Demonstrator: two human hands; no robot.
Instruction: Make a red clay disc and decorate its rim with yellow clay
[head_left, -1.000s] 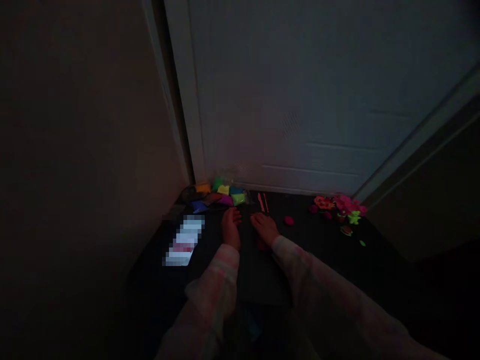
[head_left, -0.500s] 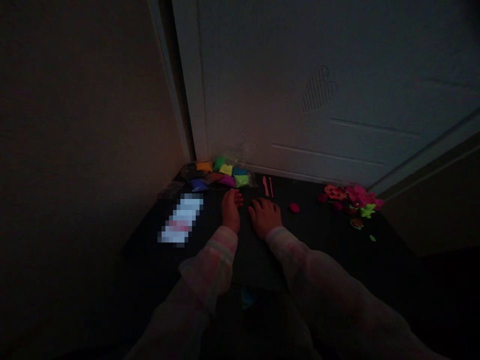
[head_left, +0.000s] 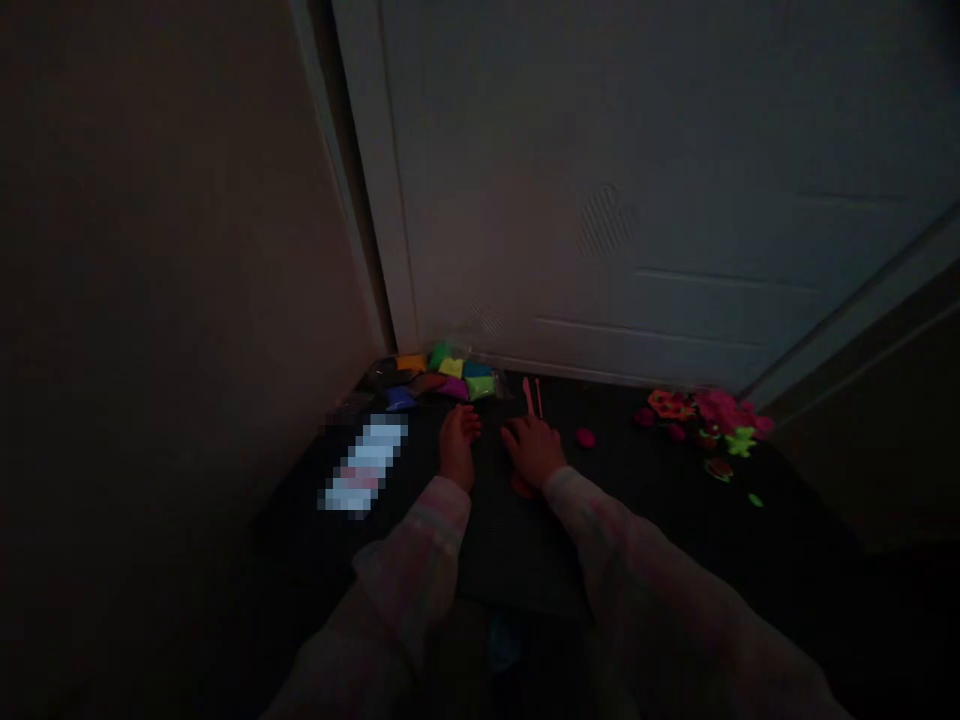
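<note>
The scene is very dark. My left hand (head_left: 457, 445) rests on a dark mat (head_left: 517, 540) with its fingers lightly curled and apart, holding nothing I can see. My right hand (head_left: 534, 448) lies palm down on the mat beside it, fingers spread flat. A bit of red clay (head_left: 520, 488) shows under its heel. Two thin pink modelling tools (head_left: 532, 396) lie just beyond my right fingertips. A small pink clay ball (head_left: 586, 437) sits to the right of that hand.
Several small coloured clay packets (head_left: 442, 376) are piled in the far left corner by a white door (head_left: 637, 200). A cluster of pink, orange and green clay flowers (head_left: 709, 420) lies at the right. A pale card (head_left: 364, 466) lies left of my hands. A wall (head_left: 165, 280) stands left.
My right hand has slid back a little, baring the red clay under its heel. The view has shifted slightly; both hands stay on the mat.
</note>
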